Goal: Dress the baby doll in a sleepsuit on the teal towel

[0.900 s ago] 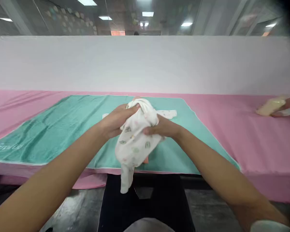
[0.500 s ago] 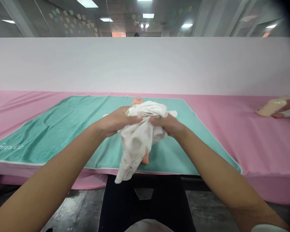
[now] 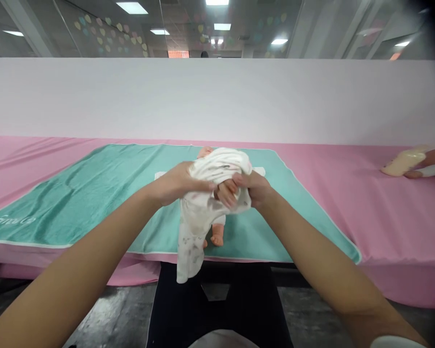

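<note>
Both my hands hold a bunched white pair of baby pants (image 3: 197, 217) with a faint print, in front of me above a baby doll. My left hand (image 3: 179, 182) grips the gathered cloth at its left side, thumb on top. My right hand (image 3: 256, 187) grips the right side, and fingers show through an opening in the cloth between the hands. One leg of the pants hangs down past the table edge. Behind the cloth lies the doll (image 3: 217, 236) on its back; its head top, feet and white sleeve ends show, while its trunk is hidden.
A teal towel (image 3: 105, 193) is spread under the doll on a pink-covered table (image 3: 391, 217). A white panel (image 3: 217, 99) with glass above it stands behind. At the far right, another person's hand (image 3: 415, 174) touches a pale doll-like object (image 3: 402, 162).
The cloth has been gathered higher and opened between my hands, and fingers now show through it. The hanging leg has straightened downward, uncovering more of the doll's feet.
</note>
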Motion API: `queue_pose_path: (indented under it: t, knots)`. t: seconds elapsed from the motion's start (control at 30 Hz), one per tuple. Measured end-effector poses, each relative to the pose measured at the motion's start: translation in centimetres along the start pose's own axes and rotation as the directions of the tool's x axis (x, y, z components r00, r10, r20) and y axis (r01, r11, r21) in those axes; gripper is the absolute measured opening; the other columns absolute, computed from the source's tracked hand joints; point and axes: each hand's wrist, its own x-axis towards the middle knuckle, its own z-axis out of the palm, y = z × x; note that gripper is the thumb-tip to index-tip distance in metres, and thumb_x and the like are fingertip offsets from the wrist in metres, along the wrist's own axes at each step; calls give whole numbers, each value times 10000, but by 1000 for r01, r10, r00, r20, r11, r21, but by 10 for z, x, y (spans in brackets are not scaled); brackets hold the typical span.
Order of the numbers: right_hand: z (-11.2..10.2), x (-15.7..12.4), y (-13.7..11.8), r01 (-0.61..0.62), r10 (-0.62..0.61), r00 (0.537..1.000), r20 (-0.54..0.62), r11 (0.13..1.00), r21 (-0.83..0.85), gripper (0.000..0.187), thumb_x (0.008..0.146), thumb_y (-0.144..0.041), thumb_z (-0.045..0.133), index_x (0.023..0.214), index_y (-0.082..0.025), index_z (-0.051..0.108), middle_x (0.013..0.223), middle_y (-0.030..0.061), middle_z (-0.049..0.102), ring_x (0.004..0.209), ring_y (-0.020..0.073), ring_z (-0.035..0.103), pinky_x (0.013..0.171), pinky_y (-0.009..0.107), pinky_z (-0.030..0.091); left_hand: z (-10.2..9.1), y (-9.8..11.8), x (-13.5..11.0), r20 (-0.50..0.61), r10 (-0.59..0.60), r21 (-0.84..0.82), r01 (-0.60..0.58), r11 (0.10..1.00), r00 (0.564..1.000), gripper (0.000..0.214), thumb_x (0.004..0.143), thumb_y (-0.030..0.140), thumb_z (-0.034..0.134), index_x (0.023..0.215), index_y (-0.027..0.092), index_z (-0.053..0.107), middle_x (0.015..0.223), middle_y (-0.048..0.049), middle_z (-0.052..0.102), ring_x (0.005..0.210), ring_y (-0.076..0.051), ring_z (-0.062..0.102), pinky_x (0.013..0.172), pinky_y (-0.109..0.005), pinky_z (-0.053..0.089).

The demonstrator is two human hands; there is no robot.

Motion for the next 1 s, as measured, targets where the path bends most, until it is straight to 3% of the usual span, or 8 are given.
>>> queue_pose_path:
  t: [0.1, 0.17, 0.27, 0.43, 0.57, 0.77, 0.83, 1.0]
  knots:
    - [14, -3, 12, -204, 193, 963, 189, 978, 42, 447, 771, -598, 511, 739, -155, 565, 426, -55, 421, 365, 73, 359, 407, 220, 343, 1, 6, -5, -177, 32, 92, -16, 996, 984, 372, 646, 267, 643, 994, 139, 606, 879, -57, 630, 738, -178, 589, 607, -261, 466]
    - [27, -6, 24, -255, 254, 966, 55, 967, 12, 393, 803, -525, 523, 664, -158, 526, 415, -71, 375, 348, 48, 289, 380, 198, 275, 6, 8, -15, -195, -7, 250, 57, 967, 981, 451, 642, 263, 618, 1082, 176, 569, 936, -46, 616, 757, -175, 581, 594, -247, 456]
    - [41, -13, 38, -255, 244, 955, -168, 966, -45, 322, 790, -402, 592, 605, -151, 512, 492, -40, 467, 456, 68, 422, 484, 210, 366, 20, 7, -38, -296, -14, 505, 169, 846, 955, 639, 642, 257, 592, 1259, 268, 429, 1053, -26, 576, 770, -161, 577, 591, -237, 446]
    - [42, -21, 43, -441, 440, 897, -29, 895, -58, 264, 742, -391, 619, 690, -132, 598, 629, 7, 566, 623, 118, 516, 641, 268, 420, 38, -8, -67, -275, -79, 829, 278, 485, 958, 394, 745, 312, 504, 1138, 280, 493, 759, 5, 602, 602, -160, 557, 512, -242, 351]
    - [51, -31, 50, -496, 417, 828, -374, 856, -143, 193, 703, -322, 633, 659, -155, 546, 570, -35, 491, 567, 92, 447, 568, 235, 360, 44, -29, -67, -243, -143, 953, 263, 151, 959, 282, 759, 249, 451, 1030, 201, 510, 635, -29, 572, 566, -201, 547, 496, -264, 276]
    - [71, -74, 90, -548, 305, 638, -707, 825, -139, 239, 728, -351, 585, 907, -194, 601, 804, 9, 608, 684, 141, 521, 589, 254, 380, 56, -75, -50, -123, -312, 837, 267, 477, 942, 173, 714, 229, 489, 885, 198, 494, 789, -58, 605, 619, -178, 542, 483, -257, 287]
    - [68, -85, 101, -579, 264, 574, -775, 801, -156, 278, 736, -371, 577, 959, -207, 606, 896, 25, 633, 774, 180, 553, 643, 281, 399, 61, -84, -42, -118, -292, 820, 259, 511, 949, 135, 716, 270, 502, 827, 196, 486, 810, -66, 601, 621, -181, 533, 484, -265, 294]
    - [56, -93, 110, -611, 143, 599, -788, 718, -334, 262, 816, -389, 474, 917, -197, 622, 883, 39, 656, 810, 209, 570, 705, 315, 395, 65, -86, -27, -2, -315, 831, 177, 528, 949, 182, 734, 356, 483, 833, 204, 480, 720, -50, 575, 579, -186, 507, 466, -269, 283]
